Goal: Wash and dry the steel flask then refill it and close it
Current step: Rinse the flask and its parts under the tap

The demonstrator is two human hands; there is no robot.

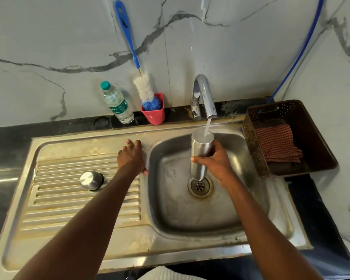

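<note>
- The only writing is on the plastic water bottle (117,103) at upper centre-left: a green and white label with script too blurred to read, under a teal screw cap.
- The steel flask (200,152), a brushed-metal cylinder with its mouth open, is held upright over the sink basin (176,209) at centre-right of the frame, above the round perforated drain (200,186).
- The right hand (216,161) grips the flask round its middle, fingers and thumb wrapped on the barrel.
- A stream of water falls from the curved chrome tap (205,96) straight into the flask's mouth.
- The left hand (132,156) rests flat on the sink rim just left of the basin, fingers spread, holding nothing.
- The flask's steel cap (91,180), round and domed, sits on the ribbed, rust-stained drainboard (69,199) at left of centre, well apart from the flask.
- A red plastic cup (153,112) by the wall holds a bottle brush (143,87) with white and blue bristles and a long blue handle.
- At right, a dark perforated plastic basket (251,142) holds a folded red checked cloth (277,143).
- The wall is pale, grey-veined marble; the counter is dark stone.
</note>
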